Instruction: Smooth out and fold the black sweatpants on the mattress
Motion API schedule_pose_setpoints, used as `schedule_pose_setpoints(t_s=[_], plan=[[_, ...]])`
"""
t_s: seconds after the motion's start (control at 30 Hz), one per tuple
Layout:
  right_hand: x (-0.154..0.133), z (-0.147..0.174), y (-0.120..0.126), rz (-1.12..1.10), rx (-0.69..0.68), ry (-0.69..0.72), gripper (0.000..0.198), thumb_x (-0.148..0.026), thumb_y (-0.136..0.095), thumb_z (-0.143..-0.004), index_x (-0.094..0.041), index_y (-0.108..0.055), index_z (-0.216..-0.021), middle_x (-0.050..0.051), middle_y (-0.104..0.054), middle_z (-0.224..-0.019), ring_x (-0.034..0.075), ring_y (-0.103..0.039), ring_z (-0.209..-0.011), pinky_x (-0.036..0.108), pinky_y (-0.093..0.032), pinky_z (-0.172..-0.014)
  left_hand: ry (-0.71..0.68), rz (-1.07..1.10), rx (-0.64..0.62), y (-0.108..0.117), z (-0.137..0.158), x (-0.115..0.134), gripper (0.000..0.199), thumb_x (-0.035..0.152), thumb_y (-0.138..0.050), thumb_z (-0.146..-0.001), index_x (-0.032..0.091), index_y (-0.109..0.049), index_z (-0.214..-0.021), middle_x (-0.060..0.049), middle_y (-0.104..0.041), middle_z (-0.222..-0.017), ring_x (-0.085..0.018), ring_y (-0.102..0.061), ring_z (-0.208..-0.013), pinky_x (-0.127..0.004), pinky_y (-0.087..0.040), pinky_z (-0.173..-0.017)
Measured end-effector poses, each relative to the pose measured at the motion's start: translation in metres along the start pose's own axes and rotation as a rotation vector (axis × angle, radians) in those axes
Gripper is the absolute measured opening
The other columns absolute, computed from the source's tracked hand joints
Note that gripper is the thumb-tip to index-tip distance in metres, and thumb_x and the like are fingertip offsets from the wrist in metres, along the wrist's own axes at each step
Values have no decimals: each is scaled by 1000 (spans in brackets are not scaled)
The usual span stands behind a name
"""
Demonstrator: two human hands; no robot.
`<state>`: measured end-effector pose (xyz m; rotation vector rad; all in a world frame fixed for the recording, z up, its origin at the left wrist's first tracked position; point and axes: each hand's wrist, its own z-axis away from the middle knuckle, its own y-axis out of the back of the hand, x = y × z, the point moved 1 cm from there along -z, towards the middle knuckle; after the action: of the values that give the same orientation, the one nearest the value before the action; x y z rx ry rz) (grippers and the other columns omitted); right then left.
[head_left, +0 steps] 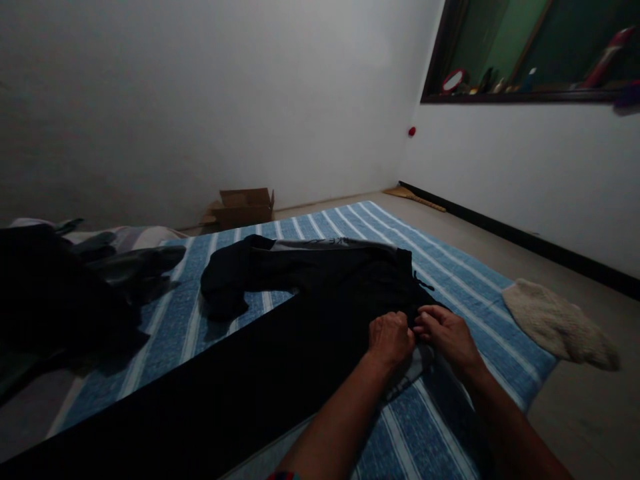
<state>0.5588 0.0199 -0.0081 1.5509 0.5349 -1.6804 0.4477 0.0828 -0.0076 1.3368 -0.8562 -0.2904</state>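
Note:
A pair of black trousers (pixel 280 333) with grey side panels is spread over a blue-and-white striped bed cover (pixel 320 230). One leg runs toward the lower left; the other bends and bunches up at the far side. Near the waist, a drawstring dangles from the edge. My left hand (pixel 393 339) is closed on the cloth there. Right beside it, my right hand (pixel 445 333) pinches the same edge between thumb and fingers. Below both hands, a grey part of the trousers shows.
Dark clothes (pixel 60 287) lie heaped on the left. A beige knitted piece (pixel 560 323) hangs over the right edge of the bed. Beyond the bed stand an open cardboard box (pixel 245 207) and, by the wall, a broom (pixel 413 195). A dark-framed window (pixel 525 97) holds small items.

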Motion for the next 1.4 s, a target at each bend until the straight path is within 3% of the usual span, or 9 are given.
schedule_pose_setpoints(t_s=[0.27,0.57,0.67,0.83,1.03,1.2,1.4], plan=[[-18,6,-9,-140,-4,-155,27,-24,-60,-73,-14,-54,-97,3,-65,-69,15,-63,-55,28,-52,-53,-20,35,137,-8,2,-4,18,22,-45,-85,17,-61,-89,-6,-68,-87,-20,-66,-83,-28,-46,-67],[-18,5,-24,-364,-49,-217,63,-27,-68,-73,-19,-39,-128,-2,-61,-69,12,-59,-54,22,-46,-48,-177,-26,309,-17,3,-5,12,19,-49,-83,17,-60,-82,-5,-65,-78,-19,-63,-75,-28,-44,-64],[-16,3,-28,-462,-18,-218,61,-25,-72,-67,-20,-44,-122,-5,-57,-64,10,-55,-52,20,-42,-45,-181,-32,330,-16,3,-6,11,18,-49,-83,17,-59,-81,-5,-65,-77,-18,-62,-74,-28,-43,-64],[-10,0,-31,-650,32,-225,42,-22,-72,-60,-21,-55,-98,-5,-55,-64,11,-56,-59,20,-45,-52,-178,-38,316,-14,5,-4,15,19,-46,-86,19,-59,-80,-5,-65,-77,-18,-61,-75,-28,-42,-65],[-12,-1,-30,-506,-9,-178,49,-29,-72,-61,-20,-56,-106,-9,-48,-54,10,-44,-45,22,-33,-42,-199,-61,267,-13,7,-2,14,19,-47,-86,19,-60,-82,-5,-65,-79,-18,-61,-77,-29,-41,-66],[-14,-1,-30,-554,35,-184,53,-27,-73,-60,-20,-55,-109,-5,-59,-68,11,-55,-59,21,-43,-53,-217,-83,278,-12,8,-1,22,20,-41,-90,19,-61,-81,-6,-64,-76,-18,-60,-75,-29,-40,-65],[-9,-4,-30,-664,-4,-198,49,-25,-73,-62,-22,-57,-108,-7,-54,-62,9,-53,-54,19,-42,-49,-228,-79,324,-13,8,-1,20,20,-44,-89,19,-60,-77,-5,-62,-73,-17,-59,-73,-28,-39,-63]])
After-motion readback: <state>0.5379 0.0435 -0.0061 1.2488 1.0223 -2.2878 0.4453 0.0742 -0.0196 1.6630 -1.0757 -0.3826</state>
